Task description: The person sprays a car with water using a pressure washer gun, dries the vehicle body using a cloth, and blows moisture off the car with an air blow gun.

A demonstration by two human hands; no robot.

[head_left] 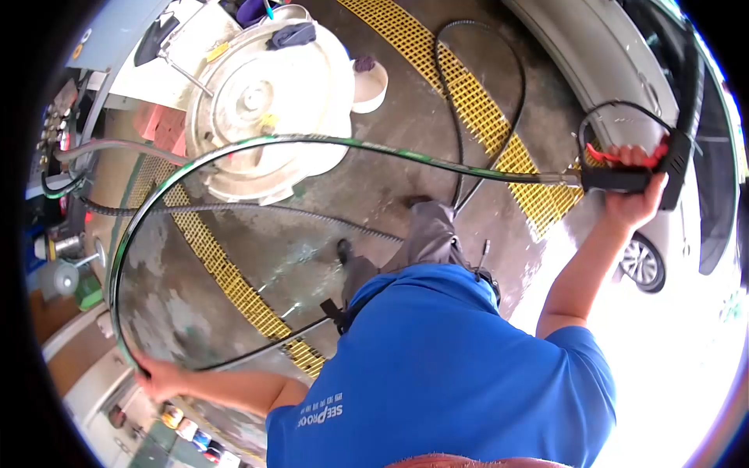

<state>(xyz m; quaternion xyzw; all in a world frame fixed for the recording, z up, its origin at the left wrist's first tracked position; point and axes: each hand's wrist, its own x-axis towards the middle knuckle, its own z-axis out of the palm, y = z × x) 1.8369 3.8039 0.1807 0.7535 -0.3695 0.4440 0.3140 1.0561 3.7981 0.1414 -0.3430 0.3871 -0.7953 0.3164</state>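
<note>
Bare hands: two, left hand (161, 380) and right hand (636, 206)
Red-triggered black tool (615, 181): one
Hoses (312, 140): several, exact count unclear
Yellow floor gratings (484, 109): two strips
Large round white piece (304, 90): one
Small white bucket (371, 95): one
Car wheel (644, 262): one in view
Blue shirt (460, 374): one

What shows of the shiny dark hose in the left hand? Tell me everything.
The dark hose looks like shiny rubber or plastic, with greenish glints. It bends in one wide, smooth arch. Its silvery, metal-looking end meets the black tool in the right hand; the other side curves down to the left hand. Past that grip, its course is unclear.
</note>
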